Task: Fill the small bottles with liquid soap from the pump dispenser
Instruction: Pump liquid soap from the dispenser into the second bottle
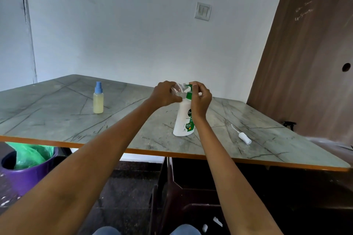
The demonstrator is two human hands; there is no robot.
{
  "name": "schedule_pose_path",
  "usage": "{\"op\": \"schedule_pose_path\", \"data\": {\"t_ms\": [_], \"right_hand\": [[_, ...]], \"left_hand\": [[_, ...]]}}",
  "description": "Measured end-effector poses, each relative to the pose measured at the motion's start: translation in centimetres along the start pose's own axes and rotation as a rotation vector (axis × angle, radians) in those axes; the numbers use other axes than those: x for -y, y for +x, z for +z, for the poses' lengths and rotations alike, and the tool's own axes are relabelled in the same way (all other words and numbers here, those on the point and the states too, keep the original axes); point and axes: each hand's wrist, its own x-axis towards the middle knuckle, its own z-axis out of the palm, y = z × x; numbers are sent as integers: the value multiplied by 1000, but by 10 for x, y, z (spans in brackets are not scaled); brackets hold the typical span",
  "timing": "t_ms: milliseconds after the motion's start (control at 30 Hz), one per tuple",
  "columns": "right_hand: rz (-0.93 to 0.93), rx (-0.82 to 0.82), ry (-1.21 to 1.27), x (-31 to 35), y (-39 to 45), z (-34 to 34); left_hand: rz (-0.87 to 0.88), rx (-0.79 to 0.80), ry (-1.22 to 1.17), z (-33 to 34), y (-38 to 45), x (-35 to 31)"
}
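Two bare forearms are reaching out from the near edge over the marble-patterned worktop (pixel 57 120), which is carrying everything here. Nearest on it, to the right, a white spray cap (pixel 244 138) with its thin dip tube is lying on its side, well apart from the rest. Just beyond, the white pump dispenser (pixel 183 120) with its green pump head is standing upright. The right hand (pixel 200 97) is curling over that pump head, its grip closed with the fingertips resting on top. The left hand (pixel 165 93) is holding a small clear bottle (pixel 178 89), grip wrapped around it, tilting its mouth to the green nozzle; whether any soap is inside I cannot tell. Farther left, a small bottle with a blue cap (pixel 98 98) is standing upright, holding pale yellow liquid, well apart from both hands.
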Motion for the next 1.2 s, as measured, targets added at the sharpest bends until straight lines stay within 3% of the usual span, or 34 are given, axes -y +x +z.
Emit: {"op": "schedule_pose_path", "data": {"t_ms": [167, 267, 433, 600, 900, 1200], "right_hand": [[14, 25, -23, 1, 2, -3], [17, 28, -21, 3, 0, -3], [23, 48, -7, 4, 2, -5], [9, 85, 3, 6, 4, -7], [3, 15, -15, -4, -3, 0], [37, 66, 60, 9, 7, -9]], "left_hand": [[27, 92, -112, -4, -2, -1], [-60, 110, -308, -4, -4, -5], [-198, 278, -512, -8, -2, -4], [-238, 228, -682, -1, -4, -1], [-223, 165, -715, 6, -5, 3], [-232, 171, -676, -4, 2, -6]]}}
